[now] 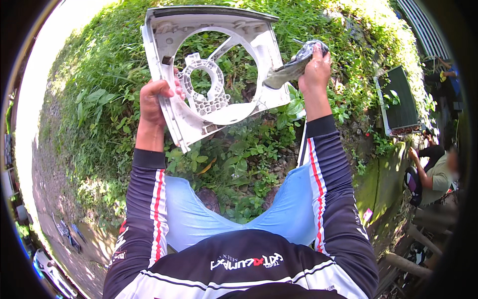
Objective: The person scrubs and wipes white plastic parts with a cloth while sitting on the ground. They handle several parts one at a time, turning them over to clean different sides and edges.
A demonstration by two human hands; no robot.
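A white plastic fan shroud (162, 42), with a large round opening and a ribbed ring inside it, is held tilted in front of me above the plants. My left hand (155, 94) is closed round its lower left edge, thumb on the near side and fingertips curling inside. To the right of the shroud, my right hand (316, 72) grips a wet, dark grey rag (288, 72). The rag's loose end hangs toward the shroud's right edge; I cannot tell whether they touch.
Leafy green plants (114, 99) cover the ground ahead and between my knees. A dark finned coil panel (401, 99) leans at the right by a mossy concrete ledge (376, 184). A person (435, 174) sits at the far right; another person's blue sleeve (453, 74) shows behind.
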